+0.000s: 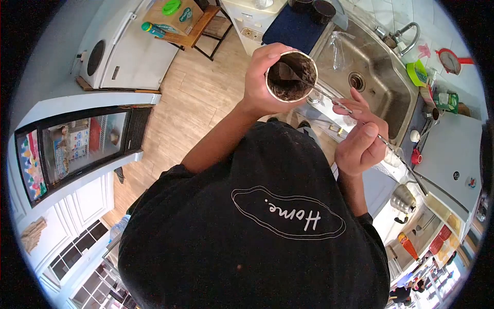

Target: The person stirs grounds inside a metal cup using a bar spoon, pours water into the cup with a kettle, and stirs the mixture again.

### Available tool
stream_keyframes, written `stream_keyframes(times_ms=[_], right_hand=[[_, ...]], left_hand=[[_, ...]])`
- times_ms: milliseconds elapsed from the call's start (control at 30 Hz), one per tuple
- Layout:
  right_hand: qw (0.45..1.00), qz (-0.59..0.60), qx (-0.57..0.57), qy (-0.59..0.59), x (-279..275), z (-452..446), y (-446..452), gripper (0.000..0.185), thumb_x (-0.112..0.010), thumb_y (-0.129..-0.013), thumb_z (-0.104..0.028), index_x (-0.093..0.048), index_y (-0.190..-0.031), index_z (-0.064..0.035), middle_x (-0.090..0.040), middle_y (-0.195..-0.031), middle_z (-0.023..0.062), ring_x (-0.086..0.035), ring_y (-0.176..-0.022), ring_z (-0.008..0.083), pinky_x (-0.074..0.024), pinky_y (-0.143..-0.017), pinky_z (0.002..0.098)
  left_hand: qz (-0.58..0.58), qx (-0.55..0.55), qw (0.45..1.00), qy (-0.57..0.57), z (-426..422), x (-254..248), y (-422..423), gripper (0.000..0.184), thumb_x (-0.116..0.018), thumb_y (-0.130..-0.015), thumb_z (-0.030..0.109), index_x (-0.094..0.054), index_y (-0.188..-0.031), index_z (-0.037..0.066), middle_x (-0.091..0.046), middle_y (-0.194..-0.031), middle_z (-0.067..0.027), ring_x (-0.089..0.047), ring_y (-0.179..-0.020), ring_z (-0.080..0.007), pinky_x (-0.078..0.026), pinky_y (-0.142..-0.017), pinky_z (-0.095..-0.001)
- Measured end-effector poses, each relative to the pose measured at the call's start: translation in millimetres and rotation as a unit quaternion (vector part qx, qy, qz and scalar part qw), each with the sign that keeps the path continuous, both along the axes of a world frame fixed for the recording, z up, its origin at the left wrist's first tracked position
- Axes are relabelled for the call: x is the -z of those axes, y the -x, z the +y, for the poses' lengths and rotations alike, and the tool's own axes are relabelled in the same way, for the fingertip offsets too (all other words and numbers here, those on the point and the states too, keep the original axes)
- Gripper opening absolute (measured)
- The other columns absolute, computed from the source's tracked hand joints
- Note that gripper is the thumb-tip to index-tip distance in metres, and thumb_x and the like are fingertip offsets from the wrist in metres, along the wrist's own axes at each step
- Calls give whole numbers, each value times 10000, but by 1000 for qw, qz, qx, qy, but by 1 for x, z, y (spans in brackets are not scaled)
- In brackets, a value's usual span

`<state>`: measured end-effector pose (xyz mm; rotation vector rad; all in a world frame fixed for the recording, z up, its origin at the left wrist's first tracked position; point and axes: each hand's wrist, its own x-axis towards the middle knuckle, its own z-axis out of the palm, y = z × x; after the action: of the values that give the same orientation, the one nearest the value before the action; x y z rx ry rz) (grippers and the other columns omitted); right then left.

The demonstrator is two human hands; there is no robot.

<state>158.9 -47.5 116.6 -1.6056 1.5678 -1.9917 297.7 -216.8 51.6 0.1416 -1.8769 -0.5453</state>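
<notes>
My left hand [257,77] is wrapped round a paper cup [267,85], its mouth tilted toward me. Dark brown stuff [296,91] coats the cup's inside and bottom; I cannot tell what it is. A long bar spoon [329,96] with a twisted metal handle reaches into the cup, its bowl against the dark contents. The handle lies between the thumb and fingers of my right hand [362,140], and its far end sticks out past the hand to the lower right.
Beyond the cup is a steel sink [378,95] with a faucet [409,38]. A dark blue mat [290,28] with black cups lies beside it. A kettle [403,199] stands at right. Far left are a wooden stool [198,31] bearing a cardboard box [175,18], and a glass-door fridge [85,147].
</notes>
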Motion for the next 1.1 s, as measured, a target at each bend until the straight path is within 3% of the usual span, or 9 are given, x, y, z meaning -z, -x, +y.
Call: stream_keyframes(times_ms=[333,433,533,567,667,767,867,1100], right_hand=[[983,-172,52,23,0,1,27,387,-326,-1114,-295,-523,-1063,34,-676,-890,248,-719,-869,414,-489,-1022,617],[971,-220,93,31,7,-3,34,351,-342,-1109,-226,-527,-1003,53,-652,-999,214,-735,-869,376,-534,-967,511],[971,-184,145,-43,29,-14,40,352,-353,-1109,-224,-543,-1012,55,-661,-982,196,-737,-875,366,-546,-925,430],[973,-171,148,-57,41,-19,42,335,-370,-1106,-218,-556,-1022,48,-680,-981,207,-737,-885,314,-529,-892,368],[974,-123,141,-130,76,-33,48,304,-375,-1109,-203,-555,-1031,28,-683,-953,174,-737,-887,305,-530,-922,391],[975,-87,130,-160,103,-44,49,350,-407,-1085,-189,-664,-1003,33,-724,-1010,182,-703,-919,239,-485,-908,320],[964,53,99,-242,78,-46,36,363,-415,-1077,-191,-712,-1008,6,-725,-1015,155,-688,-971,274,-478,-931,338],[974,8,90,-207,79,-42,38,335,-419,-1073,-161,-704,-1042,13,-730,-1020,151,-692,-977,263,-492,-922,345]], left_hand=[[-39,-27,991,-126,2,19,-14,1127,-914,-655,68,-140,-1475,41,-469,-1329,-195,-590,-1176,-272,-530,-983,-390],[-45,-68,984,-156,5,29,-27,1131,-908,-659,63,-128,-1478,31,-456,-1330,-198,-586,-1188,-274,-525,-1002,-389],[-61,-104,974,-194,8,43,-43,1136,-900,-673,64,-107,-1484,23,-426,-1353,-197,-574,-1196,-268,-523,-1009,-383],[-63,-119,971,-198,10,46,-47,1134,-898,-677,65,-103,-1485,21,-421,-1357,-198,-570,-1199,-266,-523,-1010,-382],[-61,-135,964,-221,16,49,-53,1108,-885,-695,62,-108,-1483,13,-408,-1359,-200,-555,-1212,-265,-516,-1017,-381],[-58,-137,964,-222,17,50,-55,1095,-887,-690,62,-132,-1481,7,-428,-1342,-201,-562,-1206,-272,-511,-1015,-385],[-38,-141,959,-244,16,52,-52,1083,-898,-677,77,-175,-1478,-6,-472,-1313,-200,-581,-1190,-280,-506,-1008,-391],[-66,-121,953,-269,13,51,-50,1073,-878,-695,54,-147,-1479,-5,-466,-1330,-205,-583,-1197,-275,-508,-1017,-390]])
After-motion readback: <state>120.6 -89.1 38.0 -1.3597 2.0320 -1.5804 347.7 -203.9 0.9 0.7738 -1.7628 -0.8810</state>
